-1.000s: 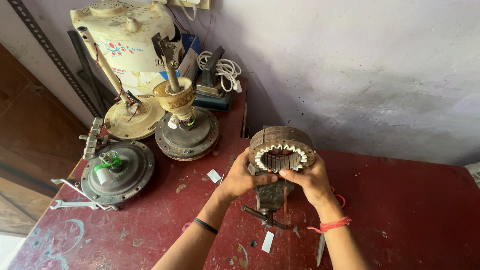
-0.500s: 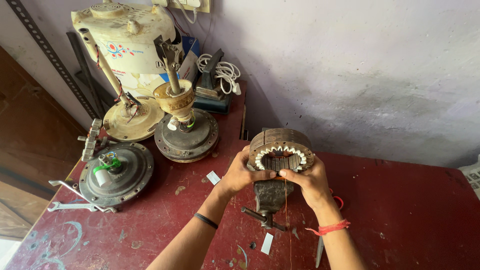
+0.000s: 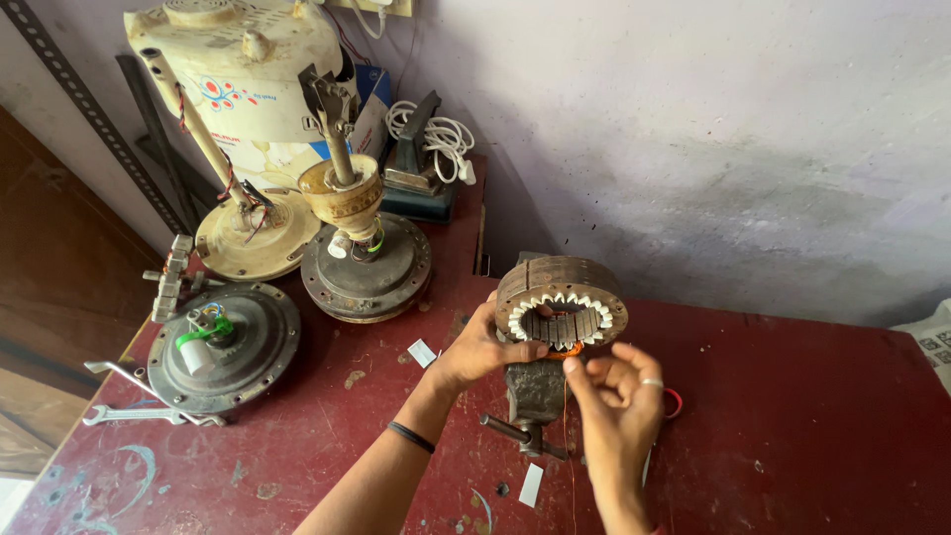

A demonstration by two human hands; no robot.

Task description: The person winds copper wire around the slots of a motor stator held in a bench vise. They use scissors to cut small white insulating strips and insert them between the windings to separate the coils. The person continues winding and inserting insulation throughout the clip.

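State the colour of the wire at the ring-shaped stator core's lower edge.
Orange, copper-like wire, seen in the head view.

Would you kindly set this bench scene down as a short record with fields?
Surface: red workbench
Left hand: grips the side of the ring-shaped motor stator
Right hand: fingertips pinch copper wire at the stator's lower edge
Mount: stator sits above a small bench vise
Left of bench: three ceiling fan motors, spanners
Behind: cream appliance housing, white cable

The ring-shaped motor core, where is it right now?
Head view, centre: the motor core sits on a small bench vise, the left hand gripping its left side, the right hand just below.
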